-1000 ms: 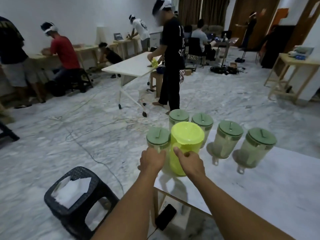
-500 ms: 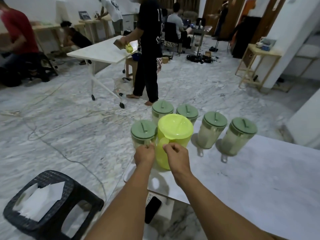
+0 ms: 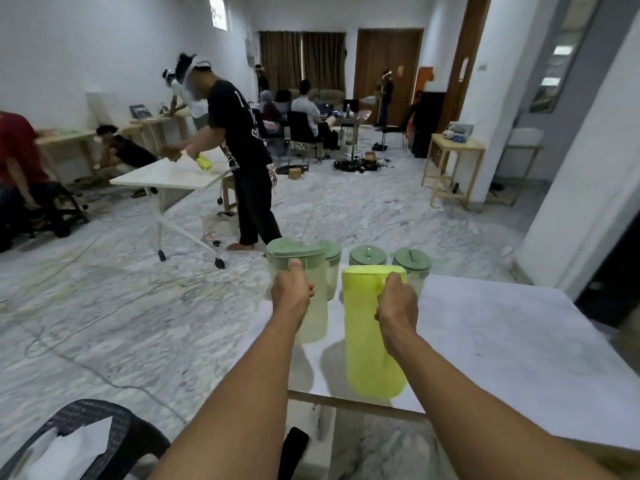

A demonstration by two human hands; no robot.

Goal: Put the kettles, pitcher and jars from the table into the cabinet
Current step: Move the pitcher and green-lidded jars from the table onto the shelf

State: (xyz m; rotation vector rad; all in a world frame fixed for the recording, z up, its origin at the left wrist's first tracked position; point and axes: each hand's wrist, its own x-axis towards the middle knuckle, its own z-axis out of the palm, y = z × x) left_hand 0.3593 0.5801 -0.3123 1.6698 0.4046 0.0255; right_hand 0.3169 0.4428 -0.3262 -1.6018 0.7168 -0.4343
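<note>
My left hand (image 3: 291, 293) grips the handle of a clear jug with a green lid (image 3: 313, 317) and holds it up over the table's left edge. In my right hand (image 3: 397, 306) is the handle of a bright yellow-green pitcher (image 3: 370, 341), lifted above the white table (image 3: 512, 348). Three more clear green-lidded jars stand at the table's far edge: one (image 3: 331, 268) behind the lifted jug, one (image 3: 367, 255) in the middle, one (image 3: 412, 263) partly hidden by the pitcher. No cabinet is in view.
A black woven stool (image 3: 104, 434) with white paper on it stands at my lower left. A dark phone (image 3: 294, 455) lies under the table. A person in black (image 3: 242, 157) works at a white folding table (image 3: 173, 174) ahead. Cables cross the marble floor.
Both hands have lifted their vessels off the table and drawn them apart. My head has tilted up, so more of the room shows.
</note>
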